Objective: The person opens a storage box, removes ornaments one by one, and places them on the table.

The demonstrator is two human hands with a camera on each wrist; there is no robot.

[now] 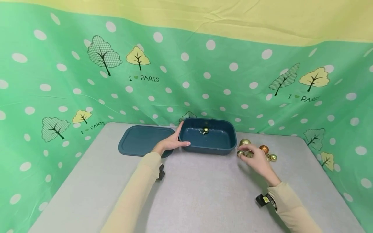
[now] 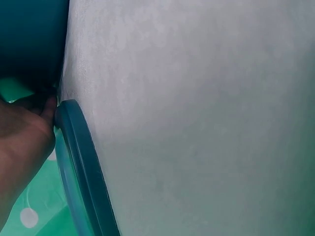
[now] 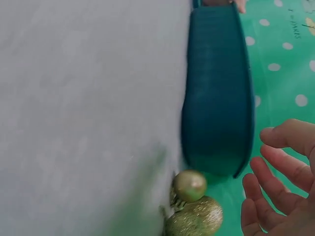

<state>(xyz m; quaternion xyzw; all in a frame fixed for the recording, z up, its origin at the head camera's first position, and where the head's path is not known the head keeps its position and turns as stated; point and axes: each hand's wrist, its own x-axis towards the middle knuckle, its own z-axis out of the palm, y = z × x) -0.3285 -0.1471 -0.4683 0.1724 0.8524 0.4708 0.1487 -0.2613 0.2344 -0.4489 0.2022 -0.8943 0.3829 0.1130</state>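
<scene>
My left hand (image 1: pixel 172 141) holds the left end of a dark blue rectangular box (image 1: pixel 208 150), thumb at the front corner and a finger along the end wall. Inside lies a small gold Christmas bauble (image 1: pixel 206 129). To the right of the box, my right hand (image 1: pixel 257 158) hovers at a cluster of baubles, thumb and fingers loosely bent and apart. In the right wrist view no bauble sits between its fingers (image 3: pixel 275 184). Near its fingertips are a smooth gold bauble (image 3: pixel 191 186) and a larger glittery gold bauble (image 3: pixel 209 216). A copper bauble (image 1: pixel 264 149) lies behind the hand, which hides part of the cluster.
A flat blue lid (image 1: pixel 142 140) lies left of the box, partly under my left forearm. The grey table (image 1: pixel 198 191) ends at a green dotted cloth (image 1: pixel 204 87) hanging behind it. Another shiny gold bauble (image 1: pixel 273 157) rests at the cluster's right side.
</scene>
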